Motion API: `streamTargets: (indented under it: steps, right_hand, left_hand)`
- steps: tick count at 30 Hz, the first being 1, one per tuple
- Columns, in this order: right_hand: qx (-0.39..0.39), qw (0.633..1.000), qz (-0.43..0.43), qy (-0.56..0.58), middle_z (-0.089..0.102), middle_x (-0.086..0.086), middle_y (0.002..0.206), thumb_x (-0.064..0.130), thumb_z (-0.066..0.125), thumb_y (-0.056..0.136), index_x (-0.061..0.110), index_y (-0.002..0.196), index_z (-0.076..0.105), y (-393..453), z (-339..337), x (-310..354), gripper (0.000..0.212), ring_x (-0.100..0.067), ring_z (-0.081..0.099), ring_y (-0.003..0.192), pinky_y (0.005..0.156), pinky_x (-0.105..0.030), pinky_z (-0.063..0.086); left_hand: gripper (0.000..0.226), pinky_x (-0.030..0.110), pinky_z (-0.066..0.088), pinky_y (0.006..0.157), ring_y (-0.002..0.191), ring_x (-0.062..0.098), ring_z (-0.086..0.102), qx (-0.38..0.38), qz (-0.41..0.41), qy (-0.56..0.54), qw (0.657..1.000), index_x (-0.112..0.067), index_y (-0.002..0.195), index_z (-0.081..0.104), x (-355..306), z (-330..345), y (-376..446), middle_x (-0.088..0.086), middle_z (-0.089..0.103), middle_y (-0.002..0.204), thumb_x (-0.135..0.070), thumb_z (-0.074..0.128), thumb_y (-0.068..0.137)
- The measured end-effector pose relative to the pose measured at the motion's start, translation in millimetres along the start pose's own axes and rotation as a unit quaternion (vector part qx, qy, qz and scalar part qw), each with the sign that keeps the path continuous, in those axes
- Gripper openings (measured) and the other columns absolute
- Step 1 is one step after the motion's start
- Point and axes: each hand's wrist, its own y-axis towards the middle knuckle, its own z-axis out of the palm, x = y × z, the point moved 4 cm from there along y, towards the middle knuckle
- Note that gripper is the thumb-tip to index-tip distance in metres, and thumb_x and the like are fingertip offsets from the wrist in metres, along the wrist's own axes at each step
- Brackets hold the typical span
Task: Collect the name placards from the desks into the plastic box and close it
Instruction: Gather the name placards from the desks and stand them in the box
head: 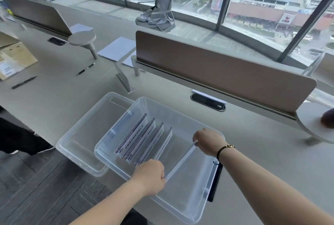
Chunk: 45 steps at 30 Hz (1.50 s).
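On the pale grey desk [253, 134] right in front of us sits the clear plastic storage box [182, 201], open on top, and we've got both hands on a clear acrylic name placard [180, 159] that we're holding over the middle of it. Our left hand [150, 176] pinches the near end of that placard with the fingers curled round it, and our right hand [207, 141], the one with the dark bracelet [225, 149] on the wrist, grips the far end the same way, so the placard runs diagonally between them. Inside the box, just left of the one we're holding, four more placards with printed white inserts [142, 140] stand in a row, leaning one against the next. The box's clear plastic lid [79, 140] lies upside down on the desk to the left, with the box's corner overlapping it a bit. One more clear placard [123, 80] stands on the desk beyond the box, well apart from it. Further left we can see two black pens [24, 82], a cardboard carton [14, 56] and some white paper sheets [117, 48]. A brown divider panel [216, 66] runs along the back of the desk, with an oval cable port [207, 102] in front of it.
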Motion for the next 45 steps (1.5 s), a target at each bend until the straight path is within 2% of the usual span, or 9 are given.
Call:
streamTargets:
  steps: [4, 8, 10, 12, 15, 20, 22, 26, 45]
  right_hand:
    - [0.017, 0.999, 0.027, -0.023, 0.067, -0.009, 0.094, 0.001, 0.048, 0.089, 0.012, 0.091, 0.067, -1.9, 7.1, 12.1, 0.022, -0.032, 0.067, 0.093, 0.063, -0.031, 0.042]
    - [0.038, 0.997, 0.061, 0.022, 0.037, -0.005, 0.065, -0.006, 0.040, 0.084, 0.016, 0.061, 0.030, -8.5, 14.7, 22.3, 0.034, -0.035, 0.060, 0.083, 0.064, -0.033, 0.038]
    - [0.054, 0.993, 0.076, 0.078, 0.039, -0.004, 0.066, -0.005, 0.039, 0.084, 0.015, 0.069, 0.038, -11.3, 18.1, 28.1, 0.025, -0.034, 0.055, 0.080, 0.065, -0.036, 0.045]
    - [0.072, 0.973, 0.121, 0.181, 0.053, -0.006, 0.075, 0.000, 0.041, 0.087, 0.009, 0.117, 0.047, -15.4, 25.6, 34.6, 0.032, -0.031, 0.058, 0.074, 0.064, -0.036, 0.050]
    - [0.108, 0.873, 0.218, 0.424, 0.058, -0.010, 0.081, 0.007, 0.044, 0.090, 0.020, 0.151, 0.001, -30.4, 47.5, 49.9, 0.075, -0.027, 0.058, 0.061, 0.056, -0.031, 0.051]
    - [0.111, 0.710, 0.319, 0.619, 0.055, 0.001, 0.092, 0.015, 0.038, 0.101, 0.028, 0.154, 0.002, -44.7, 65.1, 70.2, 0.065, -0.030, 0.072, 0.079, 0.070, -0.045, 0.063]
    - [0.120, 0.686, 0.313, 0.646, 0.058, -0.004, 0.115, 0.012, 0.035, 0.101, 0.035, 0.154, 0.003, -44.5, 64.7, 74.9, 0.066, -0.031, 0.074, 0.077, 0.069, -0.046, 0.063]
    - [0.132, 0.681, 0.295, 0.657, 0.041, -0.013, 0.150, 0.018, 0.039, 0.102, 0.041, 0.154, 0.005, -40.8, 67.6, 76.9, 0.066, -0.031, 0.075, 0.075, 0.069, -0.048, 0.062]
    - [0.152, 0.700, 0.243, 0.654, 0.043, -0.021, 0.148, 0.023, 0.044, 0.101, 0.041, 0.154, 0.004, -8.3, 72.5, 99.3, 0.069, -0.033, 0.075, 0.078, 0.071, -0.045, 0.063]
  left_hand:
    - [0.035, 0.037, 0.059, 0.072, 0.045, 0.019, 0.042, 0.024, 0.004, 0.029, 0.999, -0.019, 0.051, 0.044, 0.7, 7.2, 10.9, -0.002, 0.041, 0.046, -0.022, 0.056, 0.084]
    - [0.041, 0.035, 0.058, 0.073, 0.046, 0.014, 0.044, 0.053, 0.014, 0.014, 0.998, -0.017, 0.045, 0.043, 2.9, 9.6, 17.8, -0.007, 0.040, 0.039, -0.023, 0.058, 0.083]
    - [0.027, 0.033, 0.057, 0.074, 0.063, 0.009, 0.059, 0.061, 0.027, -0.020, 0.998, -0.019, 0.059, 0.059, 5.5, 4.7, 22.3, -0.014, 0.060, 0.059, -0.024, 0.059, 0.085]
    - [0.011, 0.030, 0.054, 0.075, 0.078, 0.007, 0.062, 0.024, 0.038, -0.061, 0.997, -0.024, 0.080, 0.067, 12.2, -7.6, 28.2, -0.015, 0.066, 0.082, -0.029, 0.061, 0.087]
    - [0.015, 0.028, 0.051, 0.075, 0.078, 0.008, 0.055, -0.061, 0.039, -0.088, 0.993, -0.027, 0.107, 0.063, 29.5, -26.1, 41.6, -0.011, 0.058, 0.091, -0.031, 0.058, 0.093]
    - [0.043, 0.036, 0.053, 0.083, 0.088, 0.011, 0.060, -0.064, 0.023, -0.074, 0.995, -0.032, 0.134, 0.052, 49.0, -32.0, 58.3, -0.013, 0.062, 0.092, -0.031, 0.062, 0.092]
    - [0.050, 0.033, 0.052, 0.086, 0.094, 0.010, 0.061, -0.054, 0.030, -0.069, 0.996, -0.039, 0.139, 0.047, 49.3, -31.0, 59.1, -0.016, 0.066, 0.100, -0.031, 0.063, 0.092]
    - [0.058, 0.028, 0.049, 0.089, 0.103, 0.007, 0.060, -0.045, 0.038, -0.069, 0.996, -0.050, 0.143, 0.035, 51.0, -32.1, 60.3, -0.017, 0.066, 0.116, -0.033, 0.061, 0.094]
    - [0.062, 0.026, 0.046, 0.078, 0.108, 0.010, 0.060, -0.021, 0.039, -0.057, 0.997, -0.058, 0.143, 0.025, 55.5, -34.8, 65.7, -0.016, 0.061, 0.129, -0.041, 0.058, 0.094]
